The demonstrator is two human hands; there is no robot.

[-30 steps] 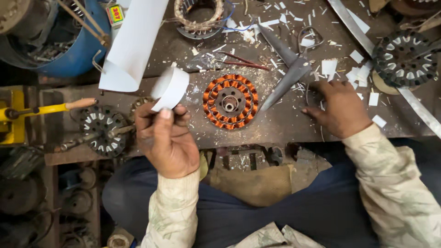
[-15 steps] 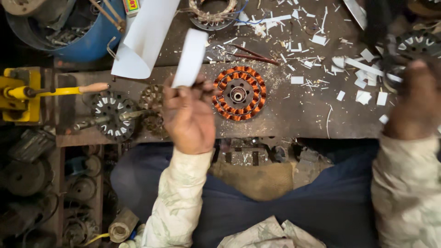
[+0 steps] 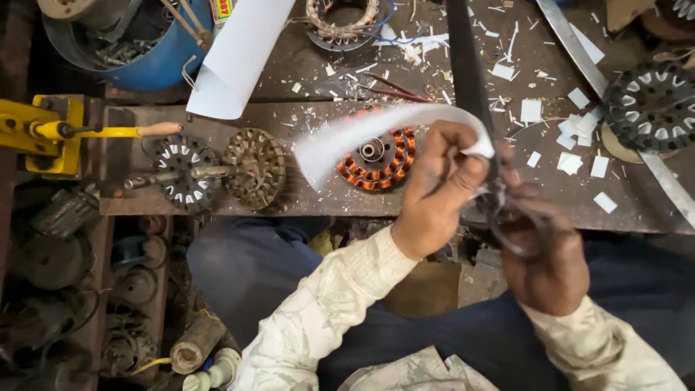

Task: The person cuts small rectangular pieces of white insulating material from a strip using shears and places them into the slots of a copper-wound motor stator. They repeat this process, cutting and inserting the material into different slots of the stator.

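The head camera looks down at a dirty workbench [image 3: 304,199] and the person's lap.

The left hand [image 3: 441,185] is closed on one end of a long white paper strip [image 3: 362,137]. The strip bends out to the left, over a round motor part with orange wire coils [image 3: 376,159] that lies on the bench.

The right hand [image 3: 543,253] is just beside the left hand, a bit lower. Its fingers are through the handles of big dark scissors [image 3: 470,80] and grip them. The blades point up and away, and the end of the strip sits right against them.

Left of the coils lie two round metal wheels with slots [image 3: 217,174]. Behind them is a rolled white sheet [image 3: 239,54], a blue tub [image 3: 145,51] and a yellow tool [image 3: 51,130]. Small white paper bits [image 3: 572,163] lie on the right side of the bench.
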